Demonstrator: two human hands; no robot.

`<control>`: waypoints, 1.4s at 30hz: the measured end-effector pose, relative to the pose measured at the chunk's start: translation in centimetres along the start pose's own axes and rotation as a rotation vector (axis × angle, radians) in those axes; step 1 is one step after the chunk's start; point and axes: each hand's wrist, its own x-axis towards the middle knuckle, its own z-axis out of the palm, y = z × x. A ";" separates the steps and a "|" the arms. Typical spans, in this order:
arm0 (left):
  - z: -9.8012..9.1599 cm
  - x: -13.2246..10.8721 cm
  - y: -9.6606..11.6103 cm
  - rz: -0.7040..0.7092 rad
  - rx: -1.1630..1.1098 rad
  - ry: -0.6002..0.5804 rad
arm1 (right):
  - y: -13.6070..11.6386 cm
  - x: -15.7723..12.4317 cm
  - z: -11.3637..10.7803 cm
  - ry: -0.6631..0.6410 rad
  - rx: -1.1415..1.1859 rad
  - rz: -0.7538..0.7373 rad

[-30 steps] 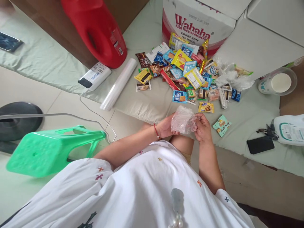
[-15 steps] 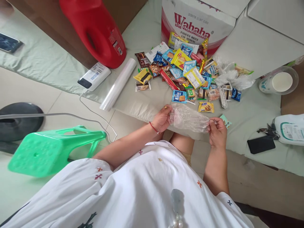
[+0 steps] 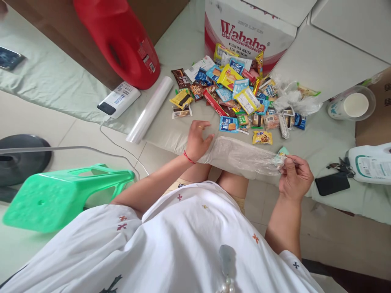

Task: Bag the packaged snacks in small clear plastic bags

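A clear plastic bag [image 3: 244,154] is stretched out between my hands over the edge of the pale green mattress [image 3: 320,138]. My left hand [image 3: 197,140] lies on the bag's left end with fingers spread, and a red string is on that wrist. My right hand [image 3: 295,175] pinches the bag's right end, fingers closed on it. Just beyond the bag lies a pile of several small snack packets [image 3: 238,93]. A green packet [image 3: 282,151] peeks out behind the bag near my right hand.
A Wahaha carton [image 3: 247,32] stands behind the snacks. A roll of clear film [image 3: 149,110], a white power bank [image 3: 119,99] and a red jug [image 3: 122,36] lie left. A green stool [image 3: 64,195] lies tipped on the floor. A cup [image 3: 351,103], black phone [image 3: 332,184] and white bottle [image 3: 371,162] are right.
The crumpled bag has been pulled out long and flat. My right hand moved right with its end; my left hand opened and moved up and left onto the bag.
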 end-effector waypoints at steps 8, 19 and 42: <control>5.0 -6.4 4.6 -0.697 -0.645 -0.762 | -2.4 -5.9 3.6 -0.161 -0.349 -0.262; 6.3 -3.6 4.8 -0.524 -0.648 -0.612 | -1.2 -4.6 5.4 -0.266 0.066 0.261; 1.7 -3.9 0.5 -0.468 -0.423 -0.552 | 2.2 -3.6 6.8 -0.202 -0.053 0.333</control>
